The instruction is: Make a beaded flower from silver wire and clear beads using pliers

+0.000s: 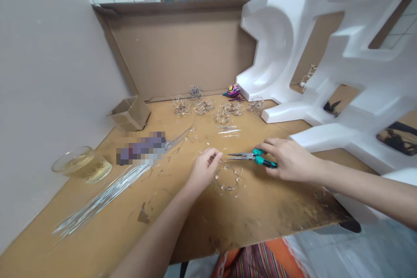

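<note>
My right hand [286, 158] grips long-nose pliers [257, 157] with teal and black handles, their jaws slightly parted and pointing left. Thumb and fingers of my left hand [206, 165] are pinched on a wire ring [236, 173] strung with clear beads, which hangs just above or rests on the table. The plier tips are close to my left fingertips, near the ring's upper edge. Whether the jaws touch any wire cannot be made out.
Long silver wires [107, 200] lie at left beside a glass of yellowish liquid [86, 165] and a small cardboard box [130, 113]. Several beaded wire bundles [203, 105], short wire pieces [230, 129] and a colourful ball [233, 91] are farther back. White foam packing [276, 39] stands at right.
</note>
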